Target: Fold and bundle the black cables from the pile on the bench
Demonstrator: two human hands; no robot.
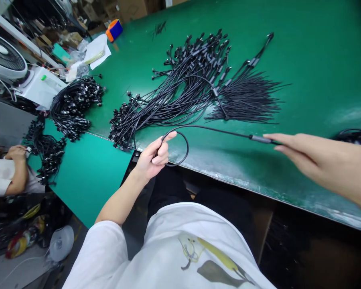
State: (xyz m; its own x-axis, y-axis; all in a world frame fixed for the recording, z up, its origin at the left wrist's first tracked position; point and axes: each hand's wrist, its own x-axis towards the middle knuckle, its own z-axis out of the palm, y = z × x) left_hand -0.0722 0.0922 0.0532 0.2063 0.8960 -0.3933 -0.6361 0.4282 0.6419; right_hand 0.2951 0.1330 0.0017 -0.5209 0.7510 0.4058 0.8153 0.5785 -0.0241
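Note:
A black cable [210, 127] runs between my two hands above the near edge of the green table. My left hand [155, 156] is closed on one part of it, and the cable makes a loop beside the fingers. Toward the right, my right hand [315, 158] pinches the cable just past a grey sleeve [260, 139]. The cable's far end is hidden by that hand. Beyond my hands lies a large bundle of black cables [174, 94] with connectors at its ends. Against its right side rests a fan of thin black strips [249, 98].
More cable bundles lie at the left [75, 104] and at the right edge [355, 136]. A white fan [6, 54], papers [98, 52] and an orange and blue tape roll [114, 30] stand at the far left. Another person's hand [16, 153] works there beside cables.

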